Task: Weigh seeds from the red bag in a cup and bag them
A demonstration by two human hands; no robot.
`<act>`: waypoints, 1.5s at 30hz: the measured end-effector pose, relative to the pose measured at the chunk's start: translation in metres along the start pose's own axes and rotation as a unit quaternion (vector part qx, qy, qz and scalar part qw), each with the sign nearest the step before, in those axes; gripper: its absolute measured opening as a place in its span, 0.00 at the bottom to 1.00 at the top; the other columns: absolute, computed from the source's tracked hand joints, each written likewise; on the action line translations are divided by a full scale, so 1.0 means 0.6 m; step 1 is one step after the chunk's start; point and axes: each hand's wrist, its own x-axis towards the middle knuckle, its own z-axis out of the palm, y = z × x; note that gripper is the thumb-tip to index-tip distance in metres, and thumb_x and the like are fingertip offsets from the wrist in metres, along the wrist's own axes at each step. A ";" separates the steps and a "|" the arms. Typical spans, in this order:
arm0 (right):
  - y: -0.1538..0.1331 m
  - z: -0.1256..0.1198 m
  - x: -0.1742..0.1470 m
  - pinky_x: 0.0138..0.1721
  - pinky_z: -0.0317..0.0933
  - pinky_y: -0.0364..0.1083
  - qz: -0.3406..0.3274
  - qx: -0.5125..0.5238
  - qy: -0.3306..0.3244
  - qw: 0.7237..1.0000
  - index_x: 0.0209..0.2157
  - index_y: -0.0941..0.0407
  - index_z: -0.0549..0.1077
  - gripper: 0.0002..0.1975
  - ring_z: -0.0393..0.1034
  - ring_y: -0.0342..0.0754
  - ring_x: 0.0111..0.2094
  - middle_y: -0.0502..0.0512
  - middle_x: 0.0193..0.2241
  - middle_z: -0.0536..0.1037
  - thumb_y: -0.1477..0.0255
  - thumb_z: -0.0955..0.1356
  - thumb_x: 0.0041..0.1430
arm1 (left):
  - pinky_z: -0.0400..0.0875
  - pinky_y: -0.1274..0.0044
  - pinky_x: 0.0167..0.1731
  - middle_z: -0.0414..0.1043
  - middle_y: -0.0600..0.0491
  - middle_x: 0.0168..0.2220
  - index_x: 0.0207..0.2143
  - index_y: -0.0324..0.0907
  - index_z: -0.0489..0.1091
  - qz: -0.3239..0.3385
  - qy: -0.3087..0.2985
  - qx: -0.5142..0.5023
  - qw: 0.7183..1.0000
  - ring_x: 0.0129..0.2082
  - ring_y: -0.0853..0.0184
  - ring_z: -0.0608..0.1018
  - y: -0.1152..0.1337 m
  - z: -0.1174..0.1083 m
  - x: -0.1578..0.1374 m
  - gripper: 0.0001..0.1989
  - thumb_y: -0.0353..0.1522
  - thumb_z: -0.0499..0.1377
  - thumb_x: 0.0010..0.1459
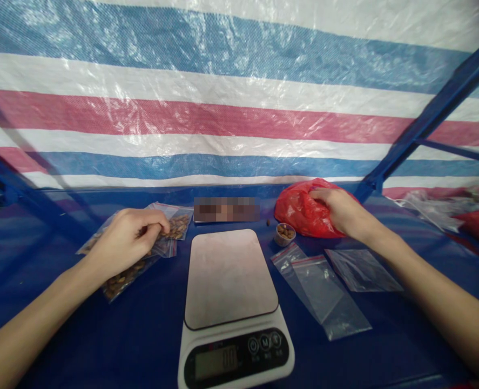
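Note:
My left hand (132,233) is closed, fingers curled and thumb against them, over clear zip bags (178,226) filled with brown nuts. Whether it pinches a bag or a nut is hidden. On the right, my right hand (336,208) grips the top of a crumpled red plastic bag (299,205); the bag hides some fingertips. A small clear cup (284,234) of round brown nuts stands against that bag's near side. Between my hands lies a white kitchen scale (231,281) with a bare plate, its display seeming to read zero.
Flat clear zip bags (328,292) lie right of the scale. Behind the scale is a flat object with a blurred-out face (227,209). One loose nut (268,222) rests near the cup. Blue metal struts (433,119) and a striped tarp (239,119) bound the blue tabletop (142,340).

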 end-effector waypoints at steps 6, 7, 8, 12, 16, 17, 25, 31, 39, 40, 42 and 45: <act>0.006 0.001 0.001 0.39 0.74 0.52 -0.012 0.004 0.005 1.000 0.33 0.50 0.82 0.14 0.83 0.63 0.40 0.56 0.33 0.87 0.77 0.67 0.47 | 0.68 0.76 0.30 0.81 0.56 0.27 0.26 0.47 0.78 0.009 0.013 0.002 1.000 0.24 0.66 0.80 0.003 0.000 0.000 0.16 0.31 0.51 0.59; 0.008 0.003 0.000 0.39 0.74 0.52 -0.010 0.009 0.006 1.000 0.34 0.50 0.82 0.13 0.83 0.63 0.40 0.56 0.32 0.87 0.77 0.68 0.48 | 0.68 0.76 0.31 0.82 0.56 0.27 0.26 0.46 0.78 0.007 0.012 0.001 1.000 0.24 0.66 0.80 0.004 -0.001 0.000 0.16 0.31 0.51 0.59; 0.010 0.006 -0.002 0.38 0.74 0.52 -0.006 0.015 0.007 1.000 0.34 0.50 0.82 0.13 0.83 0.63 0.40 0.56 0.32 0.87 0.76 0.68 0.49 | 0.69 0.76 0.31 0.82 0.56 0.27 0.26 0.46 0.79 0.005 0.011 0.000 1.000 0.25 0.66 0.80 0.004 -0.001 0.001 0.16 0.31 0.51 0.59; 0.022 0.015 -0.012 0.39 0.74 0.50 0.008 0.029 0.016 0.999 0.34 0.52 0.82 0.09 0.84 0.63 0.40 0.60 0.33 0.87 0.76 0.70 0.51 | 0.68 0.76 0.30 0.81 0.56 0.27 0.26 0.44 0.79 0.005 0.008 0.002 1.000 0.24 0.66 0.80 0.005 -0.002 0.001 0.17 0.32 0.51 0.59; 0.025 0.014 -0.013 0.40 0.75 0.51 0.003 0.029 0.019 0.999 0.35 0.52 0.82 0.10 0.84 0.64 0.41 0.60 0.35 0.88 0.76 0.70 0.52 | 0.69 0.76 0.31 0.82 0.56 0.27 0.27 0.44 0.80 0.004 0.006 0.006 1.000 0.25 0.66 0.81 0.003 -0.001 0.001 0.18 0.32 0.51 0.59; 0.025 0.013 -0.012 0.40 0.76 0.51 0.002 0.027 0.014 1.000 0.36 0.52 0.83 0.11 0.84 0.64 0.41 0.60 0.34 0.88 0.76 0.70 0.51 | 0.69 0.76 0.32 0.82 0.56 0.28 0.27 0.44 0.80 0.004 0.005 0.007 1.000 0.25 0.66 0.81 0.003 -0.001 0.001 0.18 0.32 0.51 0.60; 0.027 0.009 -0.015 0.43 0.77 0.52 -0.005 0.020 -0.007 1.000 0.37 0.49 0.83 0.15 0.84 0.63 0.44 0.56 0.37 0.88 0.77 0.69 0.49 | 0.69 0.73 0.30 0.82 0.55 0.27 0.26 0.47 0.78 0.012 0.011 0.003 1.000 0.25 0.64 0.81 0.002 0.001 0.000 0.16 0.31 0.52 0.58; 0.035 0.022 -0.023 0.44 0.77 0.51 -0.002 0.025 0.016 1.000 0.40 0.50 0.83 0.13 0.84 0.62 0.46 0.58 0.39 0.88 0.76 0.69 0.54 | 0.70 0.73 0.31 0.82 0.54 0.28 0.26 0.47 0.78 -0.001 0.005 -0.001 1.000 0.25 0.64 0.81 0.007 -0.001 0.001 0.15 0.32 0.52 0.58; 0.043 0.026 -0.014 0.47 0.77 0.54 -0.007 0.025 0.001 1.000 0.42 0.49 0.83 0.17 0.83 0.64 0.48 0.57 0.41 0.88 0.78 0.69 0.52 | 0.69 0.74 0.31 0.82 0.57 0.27 0.26 0.47 0.78 0.003 0.002 0.004 1.000 0.25 0.66 0.80 0.001 0.001 0.000 0.16 0.31 0.51 0.59; 0.044 0.027 -0.012 0.48 0.77 0.53 -0.009 0.026 -0.002 1.000 0.42 0.49 0.83 0.18 0.83 0.64 0.48 0.57 0.41 0.88 0.78 0.69 0.52 | 0.69 0.74 0.31 0.82 0.57 0.28 0.26 0.47 0.78 0.002 0.001 0.005 1.000 0.25 0.66 0.80 0.001 0.000 0.000 0.16 0.31 0.51 0.59; 0.045 0.030 -0.010 0.47 0.77 0.53 -0.012 0.030 -0.005 0.999 0.43 0.49 0.84 0.19 0.84 0.63 0.48 0.56 0.41 0.88 0.79 0.68 0.52 | 0.69 0.74 0.31 0.82 0.56 0.28 0.27 0.47 0.78 0.002 0.000 0.006 1.000 0.25 0.66 0.80 0.001 0.000 0.000 0.15 0.31 0.51 0.59; 0.046 0.034 -0.009 0.43 0.78 0.54 -0.012 0.035 0.010 0.999 0.43 0.47 0.84 0.19 0.84 0.63 0.47 0.54 0.39 0.89 0.78 0.67 0.54 | 0.69 0.75 0.31 0.81 0.56 0.27 0.27 0.46 0.78 0.006 0.003 0.006 1.000 0.25 0.66 0.79 0.002 0.000 0.000 0.16 0.31 0.51 0.59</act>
